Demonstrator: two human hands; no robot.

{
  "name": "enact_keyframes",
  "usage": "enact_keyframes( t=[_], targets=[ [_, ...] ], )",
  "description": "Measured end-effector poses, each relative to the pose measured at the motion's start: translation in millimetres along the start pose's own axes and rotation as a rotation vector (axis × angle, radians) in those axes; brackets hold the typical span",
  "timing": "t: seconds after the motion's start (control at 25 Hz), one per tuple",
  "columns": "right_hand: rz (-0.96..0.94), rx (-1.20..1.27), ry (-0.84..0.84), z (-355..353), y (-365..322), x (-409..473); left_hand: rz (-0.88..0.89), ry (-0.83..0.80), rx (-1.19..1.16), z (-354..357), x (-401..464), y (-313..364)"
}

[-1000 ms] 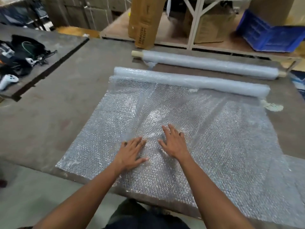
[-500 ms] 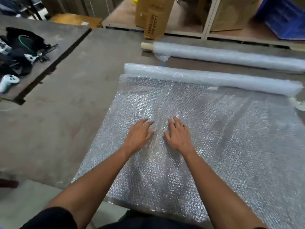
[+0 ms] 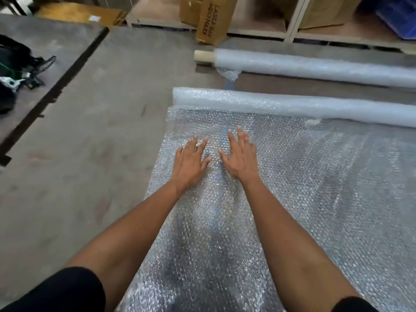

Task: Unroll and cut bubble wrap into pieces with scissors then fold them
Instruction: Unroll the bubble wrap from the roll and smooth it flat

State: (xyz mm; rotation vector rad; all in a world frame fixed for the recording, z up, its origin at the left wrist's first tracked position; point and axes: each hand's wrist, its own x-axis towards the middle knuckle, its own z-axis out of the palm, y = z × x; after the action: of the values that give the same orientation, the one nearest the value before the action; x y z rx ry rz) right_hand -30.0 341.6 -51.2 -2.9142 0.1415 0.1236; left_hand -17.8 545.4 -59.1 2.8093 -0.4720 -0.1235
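A wide sheet of bubble wrap [image 3: 315,188] lies unrolled across the brown table [image 3: 94,136], still joined to its roll [image 3: 292,106] at the far side. My left hand [image 3: 191,163] and my right hand [image 3: 240,158] press flat on the sheet side by side, fingers straight and pointing toward the roll, a short way in front of it. No scissors are in view.
A second bubble wrap roll [image 3: 315,66] on a cardboard core lies farther back. Cardboard boxes [image 3: 211,16] stand beyond it by wooden shelving. A black bag and cables [image 3: 13,70] sit on a neighbouring table at the left.
Both hands have slid forward over the sheet toward the roll, staying flat. The camera has leaned forward and to the left.
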Motion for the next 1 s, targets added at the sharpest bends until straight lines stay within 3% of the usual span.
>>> enact_keyframes(
  t=[0.2,0.4,0.64,0.8,0.88,1.0],
  targets=[
    [0.073,0.015,-0.065,17,-7,6,0.004,0.156,-0.046,-33,39,-38],
    [0.046,0.058,0.031,2,-23,51,0.017,0.306,-0.105,-79,150,-35],
    [0.072,0.042,0.046,-3,-13,105,0.087,-0.075,0.033,-87,246,-29],
    [0.074,0.004,0.135,5,-17,115,0.127,-0.203,0.293,-93,276,-31],
    [0.103,0.0,0.145,9,-18,118,0.17,-0.241,0.354,-100,289,-38],
    [0.151,0.073,0.121,13,-25,122,0.196,-0.12,0.357,-102,298,-47]
  ],
)
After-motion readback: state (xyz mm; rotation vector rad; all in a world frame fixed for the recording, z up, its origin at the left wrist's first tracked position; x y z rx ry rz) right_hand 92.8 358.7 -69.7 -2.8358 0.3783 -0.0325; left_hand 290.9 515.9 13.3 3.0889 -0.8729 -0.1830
